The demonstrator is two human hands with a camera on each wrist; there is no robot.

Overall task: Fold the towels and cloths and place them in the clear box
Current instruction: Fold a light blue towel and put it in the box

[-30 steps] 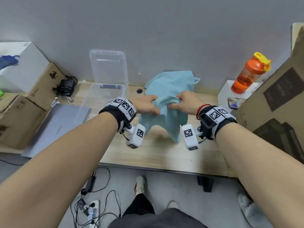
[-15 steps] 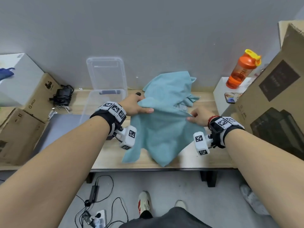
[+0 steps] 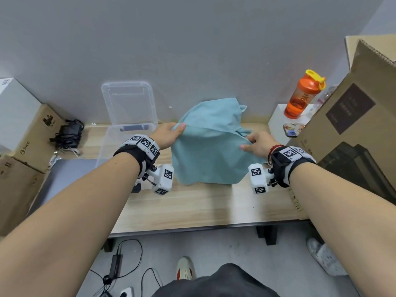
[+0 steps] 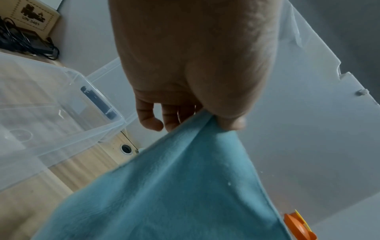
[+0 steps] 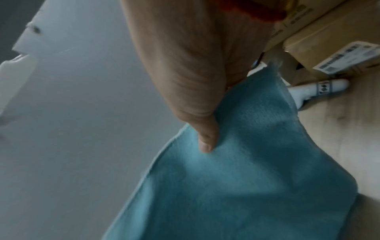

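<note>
A light blue towel (image 3: 205,159) hangs spread between my two hands above the wooden table (image 3: 192,206). My left hand (image 3: 169,133) pinches its upper left corner; the wrist view shows the thumb (image 4: 228,120) clamped on the towel (image 4: 174,194). My right hand (image 3: 255,142) pinches the upper right corner, thumb (image 5: 205,139) pressed on the towel (image 5: 246,178). More blue cloth (image 3: 216,112) is heaped behind, against the wall. The clear box (image 3: 111,144) stands open at the left of the towel, its lid (image 3: 128,103) leaning on the wall.
Cardboard boxes (image 3: 27,136) and a black charger (image 3: 68,133) sit at the far left. A large cardboard box (image 3: 351,129) fills the right side. An orange shaker bottle (image 3: 304,95) stands on a white box (image 3: 280,123). Cables lie on the floor below.
My hands moved apart from the bunched middle to the towel's top corners. The towel went from crumpled to spread flat and hanging, lifted higher over the table.
</note>
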